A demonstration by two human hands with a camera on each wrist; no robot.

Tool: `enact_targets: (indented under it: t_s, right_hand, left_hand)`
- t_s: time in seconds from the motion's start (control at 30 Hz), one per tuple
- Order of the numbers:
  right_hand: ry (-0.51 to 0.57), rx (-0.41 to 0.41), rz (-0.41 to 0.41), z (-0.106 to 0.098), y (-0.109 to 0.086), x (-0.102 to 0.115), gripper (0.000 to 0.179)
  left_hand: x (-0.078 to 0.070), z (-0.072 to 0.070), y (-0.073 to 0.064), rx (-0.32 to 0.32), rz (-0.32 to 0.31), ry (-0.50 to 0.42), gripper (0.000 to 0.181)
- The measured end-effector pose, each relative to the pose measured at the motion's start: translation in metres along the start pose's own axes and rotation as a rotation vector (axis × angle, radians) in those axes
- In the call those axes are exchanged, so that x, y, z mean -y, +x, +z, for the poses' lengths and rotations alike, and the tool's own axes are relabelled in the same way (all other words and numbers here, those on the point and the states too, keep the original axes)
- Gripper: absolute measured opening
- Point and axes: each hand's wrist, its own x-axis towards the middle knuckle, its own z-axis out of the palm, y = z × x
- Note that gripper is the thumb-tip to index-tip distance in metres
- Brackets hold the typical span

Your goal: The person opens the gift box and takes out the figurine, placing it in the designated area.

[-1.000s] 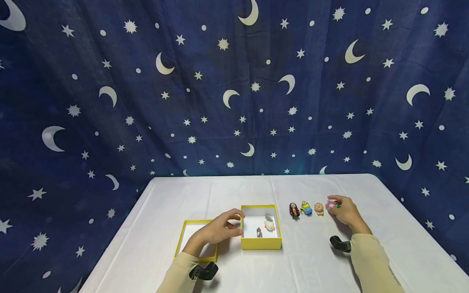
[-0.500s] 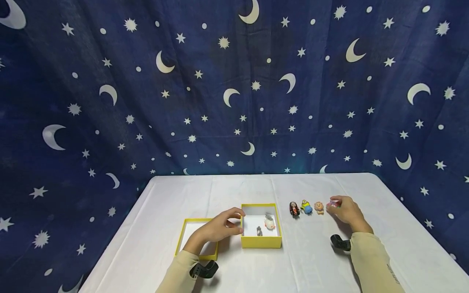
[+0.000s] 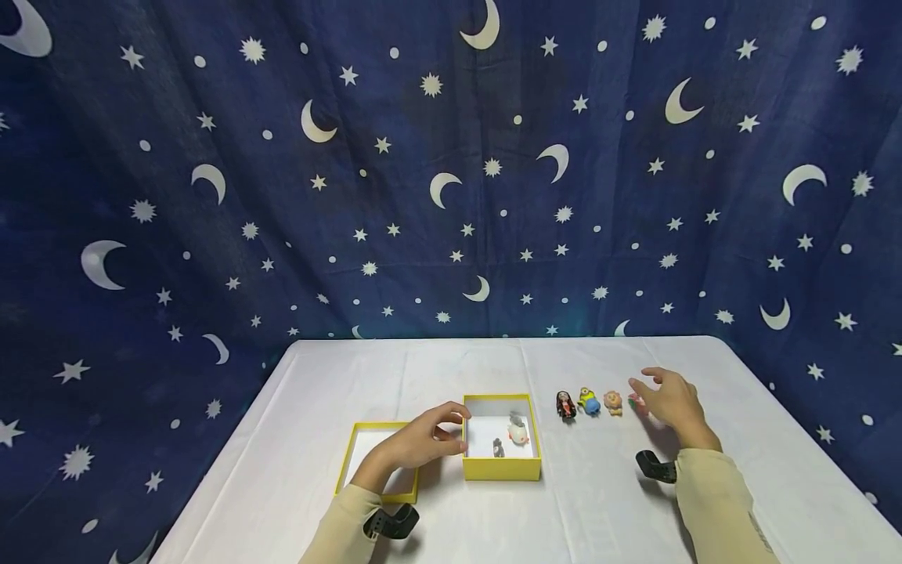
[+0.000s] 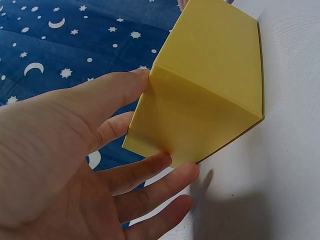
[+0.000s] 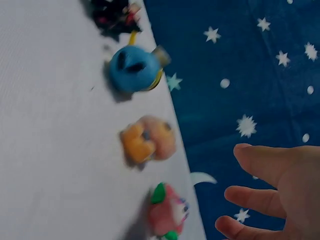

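My left hand touches the left side of a yellow box, thumb and fingertips resting against its wall and edge in the left wrist view. Inside the box lie a white figurine and a small grey one. At the right, my right hand hovers beside a pink figurine with green parts, fingers apart and holding nothing. That figurine ends a row with a peach-coloured figurine, a blue and yellow minion figurine and a dark-haired figurine.
A yellow-rimmed box lid lies left of the box, partly hidden by my left hand and forearm. White cloth covers the table. Behind it hangs a dark blue curtain with moons and stars.
My right hand has let go of the pink figurine and lifted slightly off it, its fingers spreading. The figurine stands at the row's right end. The left hand has stayed at the box.
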Motion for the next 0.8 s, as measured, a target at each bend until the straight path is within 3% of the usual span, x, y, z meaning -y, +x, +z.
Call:
enact_targets:
  t_s: [0.23,0.8]
  right_hand:
    - [0.058,-0.071,-0.153,-0.005,-0.01,0.019,0.06]
    - [0.164,-0.045,-0.285,0.012,-0.018,0.064,0.052]
  left_hand:
    - [-0.001,0.001,-0.001,-0.008,-0.001,0.011,0.041]
    - [-0.001,0.001,-0.001,-0.012,0.0,0.009,0.043]
